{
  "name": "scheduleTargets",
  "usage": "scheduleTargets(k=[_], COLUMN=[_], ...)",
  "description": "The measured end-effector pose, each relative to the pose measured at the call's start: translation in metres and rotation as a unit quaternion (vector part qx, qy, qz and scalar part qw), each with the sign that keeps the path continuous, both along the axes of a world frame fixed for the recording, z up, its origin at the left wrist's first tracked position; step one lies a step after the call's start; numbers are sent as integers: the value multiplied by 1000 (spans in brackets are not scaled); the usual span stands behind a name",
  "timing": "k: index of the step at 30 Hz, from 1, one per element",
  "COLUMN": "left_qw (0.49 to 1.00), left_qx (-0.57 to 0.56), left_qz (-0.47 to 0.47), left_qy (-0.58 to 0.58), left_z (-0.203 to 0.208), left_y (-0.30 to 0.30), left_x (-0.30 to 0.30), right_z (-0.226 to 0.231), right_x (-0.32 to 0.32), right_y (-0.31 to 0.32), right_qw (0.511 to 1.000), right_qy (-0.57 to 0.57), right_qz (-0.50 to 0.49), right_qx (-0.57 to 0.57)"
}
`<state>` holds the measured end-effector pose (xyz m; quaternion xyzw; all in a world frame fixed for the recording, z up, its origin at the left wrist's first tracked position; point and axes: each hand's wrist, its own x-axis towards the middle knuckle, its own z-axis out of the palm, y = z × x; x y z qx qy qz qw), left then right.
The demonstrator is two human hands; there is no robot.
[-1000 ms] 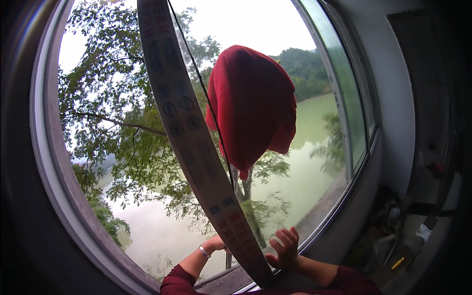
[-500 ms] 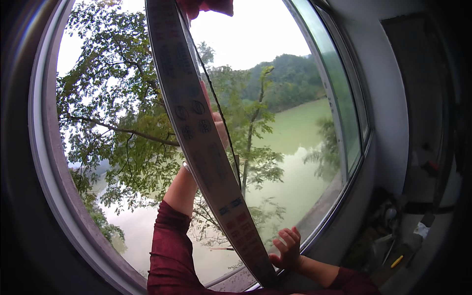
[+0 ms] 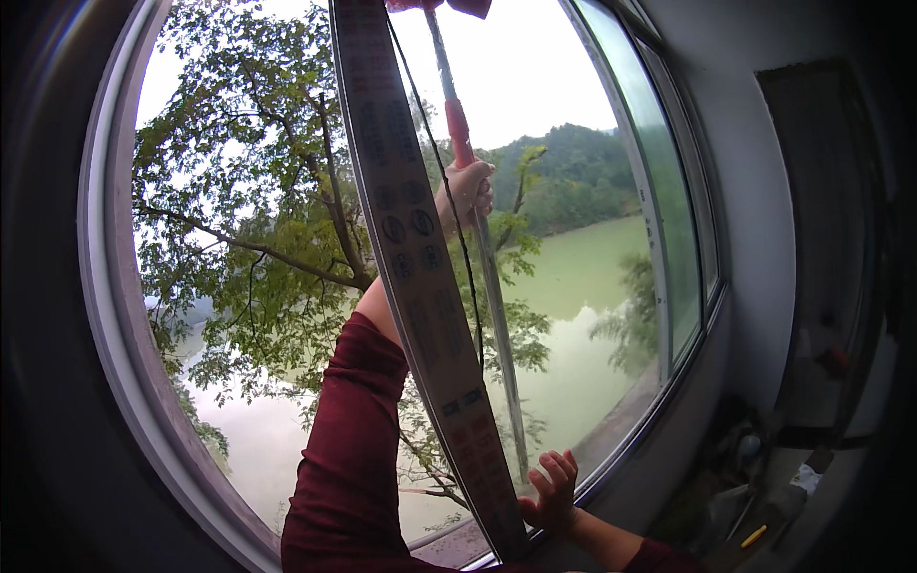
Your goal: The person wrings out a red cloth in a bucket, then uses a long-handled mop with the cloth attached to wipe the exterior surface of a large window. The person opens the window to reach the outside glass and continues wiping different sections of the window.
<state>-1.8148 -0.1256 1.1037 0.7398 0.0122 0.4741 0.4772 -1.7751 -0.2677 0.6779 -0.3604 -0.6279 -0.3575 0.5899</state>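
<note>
My left arm reaches out through the window behind the upright sash frame [image 3: 420,286], a pale strip with printed film on it. Beyond that strip, my left hand [image 3: 468,191] is closed around a long thin pole [image 3: 499,329], just below its red sleeve [image 3: 458,134]. The pole stands nearly upright, leaning slightly. At its top a red-pink piece [image 3: 468,8] is cut off by the picture edge. My right hand [image 3: 551,495] is low by the bottom of the sash frame, fingers raised and apart. Its thumb side is at the frame's edge; whether it presses there I cannot tell.
A dark cord-like line [image 3: 449,191] runs along the sash. Sliding glass [image 3: 659,191] stands at the right, above the sill [image 3: 621,420]. Outside are a tree [image 3: 258,172] and green water [image 3: 592,277]. Indoors, a yellow-handled item [image 3: 754,536] lies among clutter at lower right.
My left hand, partly hidden behind the sash before, now shows to its right, gripping the pole. The pole has come into view. The view has shifted slightly; my right hand stays by the frame.
</note>
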Motion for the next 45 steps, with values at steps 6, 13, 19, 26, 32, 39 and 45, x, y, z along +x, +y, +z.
scheduleTargets(k=[6,13,19,26,32,39,45], left_qw=[997,982,979,980,952,789,796], left_qx=[-33,-86,-79,-90,-254,160,157], left_qz=[-10,-12,43,155,115,581,558], left_qy=[66,166,182,88,-124,-119,-177], left_z=[-59,-150,-230,-287,-269,-221,-156], left_y=[8,19,20,44,21,-48,-136], left_x=[20,42,45,-1,-91,-158,-181], right_z=[4,3,7,8,24,15,3], right_x=[-1,0,-1,1,7,29,30], right_y=[-1,0,-2,-3,-28,-76,-119], right_qw=[1000,1000,1000,1000,996,991,982], right_qy=[9,24,19,6,16,53,38], right_qz=[1,12,8,8,73,110,165], right_qx=[2,3,8,-10,-57,-53,-88])
